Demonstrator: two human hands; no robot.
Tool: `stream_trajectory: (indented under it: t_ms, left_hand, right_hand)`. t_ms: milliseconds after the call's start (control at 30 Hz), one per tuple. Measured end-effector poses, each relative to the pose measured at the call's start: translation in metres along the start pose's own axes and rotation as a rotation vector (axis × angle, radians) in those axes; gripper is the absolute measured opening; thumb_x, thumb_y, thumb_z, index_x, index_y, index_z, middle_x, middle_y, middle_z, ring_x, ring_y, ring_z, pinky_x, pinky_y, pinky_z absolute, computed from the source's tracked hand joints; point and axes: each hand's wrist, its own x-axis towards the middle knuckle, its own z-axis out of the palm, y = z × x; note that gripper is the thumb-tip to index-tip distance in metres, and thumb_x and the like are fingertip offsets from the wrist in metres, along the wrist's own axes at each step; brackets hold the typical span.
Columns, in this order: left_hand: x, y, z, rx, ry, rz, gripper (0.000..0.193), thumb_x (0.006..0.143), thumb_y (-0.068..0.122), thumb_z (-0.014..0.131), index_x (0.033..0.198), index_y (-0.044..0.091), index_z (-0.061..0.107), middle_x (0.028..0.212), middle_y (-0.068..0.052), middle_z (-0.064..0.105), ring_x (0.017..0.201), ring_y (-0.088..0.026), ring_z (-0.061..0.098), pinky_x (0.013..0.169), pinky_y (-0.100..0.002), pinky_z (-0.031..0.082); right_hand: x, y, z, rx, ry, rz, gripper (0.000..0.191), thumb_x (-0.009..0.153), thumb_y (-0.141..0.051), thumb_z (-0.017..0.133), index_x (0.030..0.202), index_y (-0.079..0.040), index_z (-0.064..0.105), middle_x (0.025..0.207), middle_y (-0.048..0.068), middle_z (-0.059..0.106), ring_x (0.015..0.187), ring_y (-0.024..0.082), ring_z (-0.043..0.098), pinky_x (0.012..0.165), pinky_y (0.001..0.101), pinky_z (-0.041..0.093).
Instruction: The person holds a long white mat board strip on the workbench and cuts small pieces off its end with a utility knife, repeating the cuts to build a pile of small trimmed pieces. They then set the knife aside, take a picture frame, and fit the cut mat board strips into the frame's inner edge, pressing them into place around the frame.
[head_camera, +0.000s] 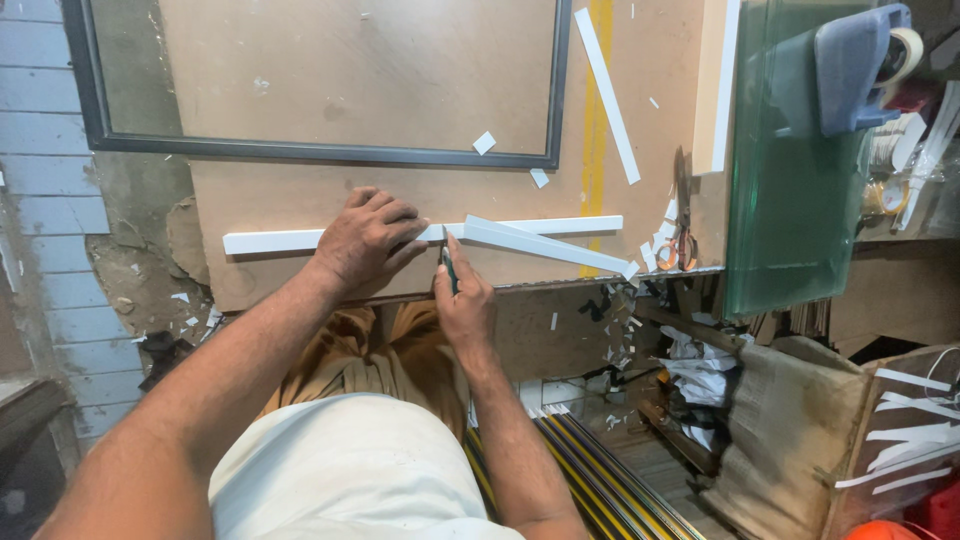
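1. Two hands are at work. The left hand lies flat, fingers spread, pressing down on a long white strip that runs along the near edge of the brown worktop.
2. The right hand is closed around one small dark-handled cutting tool, its tip touching the strip just beside the left fingertips.
3. White strips on the board, counted: the long one under the left hand; one cut piece lying at a slant over its right part and reaching to the board's edge; one thin slanted strip further back; and one thick pale bar beside the glass. That makes four.
4. One dark picture frame with a brown backing lies behind the hands, well apart from the cut.
5. One pair of scissors with orange handles rests near the right edge, among several small white offcuts; their number is too scattered to count surely.
6. One stack of greenish glass sheets sits at the right, carrying one blue tape dispenser.
7. Below the board, white scraps litter the floor, and a bundle of dark and yellow striped mouldings lies by the right forearm.
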Motion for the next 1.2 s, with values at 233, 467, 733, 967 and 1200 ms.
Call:
stream_trajectory:
  t_ms: [233,467,733,967,1200]
  left_hand:
    - [0.001,0.001,0.002,0.018,-0.004,0.000,0.025,0.092,0.029,0.073,0.110,0.012,0.076,0.107,-0.002,0.070,0.106,-0.022,0.063,0.103,-0.040,0.043]
    - [-0.002,0.000,0.005,0.041,0.009,0.009,0.025,0.093,0.030,0.072,0.110,0.012,0.076,0.107,-0.002,0.070,0.106,-0.020,0.064,0.103,-0.041,0.043]
    - [-0.001,-0.001,0.001,0.016,0.036,0.019,0.025,0.093,0.031,0.073,0.108,0.012,0.077,0.106,-0.003,0.071,0.105,-0.021,0.064,0.102,-0.040,0.044]
    - [-0.001,0.001,-0.002,0.017,0.027,0.025,0.026,0.092,0.030,0.073,0.108,0.010,0.076,0.106,-0.004,0.071,0.105,-0.021,0.064,0.103,-0.040,0.044]
    - [-0.001,0.001,-0.001,0.000,0.050,0.036,0.026,0.090,0.030,0.073,0.108,0.012,0.075,0.106,-0.003,0.070,0.107,-0.022,0.064,0.103,-0.042,0.042]
  right_hand:
    - [0.000,0.004,-0.001,0.023,0.037,-0.186,0.049,0.100,-0.017,0.061,0.149,-0.014,0.056,0.106,0.020,0.076,0.091,0.031,0.077,0.077,0.0396,0.061]
    - [0.003,-0.001,-0.001,-0.032,-0.035,-0.013,0.051,0.097,-0.018,0.062,0.148,-0.021,0.057,0.085,0.019,0.075,0.070,0.027,0.075,0.066,0.0417,0.058]
    - [-0.022,0.004,-0.003,-0.040,-0.080,0.094,0.051,0.098,-0.018,0.060,0.149,-0.023,0.056,0.069,0.016,0.069,0.056,0.022,0.067,0.058,0.0404,0.055]
    - [-0.021,0.003,-0.006,0.117,-0.006,0.027,0.049,0.101,-0.016,0.061,0.149,-0.017,0.056,0.071,0.011,0.067,0.055,0.015,0.062,0.057,0.0352,0.055]
    - [0.014,0.004,-0.018,0.181,0.151,-0.045,0.049,0.101,-0.011,0.057,0.150,-0.010,0.055,0.081,0.005,0.072,0.066,0.008,0.066,0.060,0.0306,0.057]
